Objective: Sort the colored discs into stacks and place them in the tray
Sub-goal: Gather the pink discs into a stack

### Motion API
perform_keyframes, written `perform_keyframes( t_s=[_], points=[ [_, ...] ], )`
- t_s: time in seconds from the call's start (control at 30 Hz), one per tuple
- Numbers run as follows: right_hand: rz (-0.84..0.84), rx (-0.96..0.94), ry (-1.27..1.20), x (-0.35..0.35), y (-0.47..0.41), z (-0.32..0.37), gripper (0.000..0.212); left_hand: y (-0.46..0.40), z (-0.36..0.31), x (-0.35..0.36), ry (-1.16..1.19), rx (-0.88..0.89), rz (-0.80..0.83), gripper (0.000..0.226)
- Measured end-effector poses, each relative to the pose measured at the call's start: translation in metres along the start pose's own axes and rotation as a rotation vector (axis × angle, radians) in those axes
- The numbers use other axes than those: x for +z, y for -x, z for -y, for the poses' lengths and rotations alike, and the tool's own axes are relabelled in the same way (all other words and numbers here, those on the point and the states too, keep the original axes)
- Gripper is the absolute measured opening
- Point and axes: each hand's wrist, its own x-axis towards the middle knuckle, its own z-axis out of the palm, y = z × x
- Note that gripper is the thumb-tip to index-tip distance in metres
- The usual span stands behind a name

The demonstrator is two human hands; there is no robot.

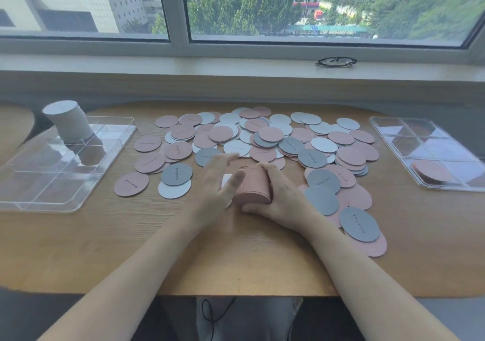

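A pile of several pink, grey and white discs (265, 141) covers the middle of the wooden table. In front of it stands a stack of pink discs (253, 184). My right hand (282, 193) grips this stack from the right side, fingers curled round it. My left hand (220, 183) is blurred, its fingers stretched out against the stack's left side. A tall stack of white discs (68, 121) stands in the back of the clear tray (34, 183) on the left. A second clear tray (393, 141) on the right holds a short pink stack (431, 171).
The table's front edge (236, 292) runs just above my lap. A pair of glasses (336, 61) lies on the window sill behind the table. Loose discs (363, 231) spread toward my right forearm. Bare wood (131, 235) lies at the front left.
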Motion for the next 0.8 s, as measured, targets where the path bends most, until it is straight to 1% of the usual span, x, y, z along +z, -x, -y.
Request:
perform_keyframes(
  t_s=[0.03,0.07,0.1,0.13,0.2,0.27,0.3,0.4,0.47,0.6,0.67,0.8],
  points=[
    [0.001,0.000,-0.008,0.000,0.000,-0.002,0.100,0.000,0.012,-0.007,-0.034,0.023,-0.070,0.048],
    [0.004,-0.004,-0.012,0.000,-0.001,-0.002,0.099,-0.002,0.028,-0.016,-0.109,0.026,-0.146,0.045],
    [0.010,-0.002,-0.019,0.000,-0.001,-0.002,0.097,-0.002,0.047,-0.029,-0.198,-0.012,-0.214,0.040],
    [0.011,-0.001,-0.025,-0.001,-0.001,-0.003,0.095,-0.001,0.061,-0.046,-0.308,-0.079,-0.259,0.037],
    [0.010,0.002,-0.037,-0.001,-0.001,-0.002,0.094,-0.001,0.084,-0.080,-0.486,-0.254,-0.274,0.041],
    [0.011,0.002,-0.035,-0.001,-0.001,-0.002,0.095,-0.001,0.107,-0.106,-0.548,-0.390,-0.190,0.049],
    [0.015,0.004,-0.032,-0.001,-0.001,-0.002,0.095,0.000,0.117,-0.116,-0.556,-0.399,-0.115,0.053],
    [0.012,0.002,-0.027,0.000,-0.001,-0.003,0.097,0.003,0.131,-0.132,-0.612,-0.297,0.149,0.061],
    [0.010,0.011,-0.028,0.000,-0.002,-0.005,0.098,0.004,0.135,-0.137,-0.631,-0.268,0.240,0.064],
    [0.007,0.021,-0.027,0.001,-0.002,-0.006,0.100,0.006,0.134,-0.150,-0.539,-0.285,0.278,0.070],
    [0.005,0.022,-0.021,0.002,-0.003,-0.007,0.100,0.008,0.135,-0.157,-0.513,-0.283,0.299,0.069],
    [0.005,0.020,-0.020,0.001,-0.002,-0.006,0.099,0.010,0.134,-0.158,-0.501,-0.223,0.223,0.063]
  ],
)
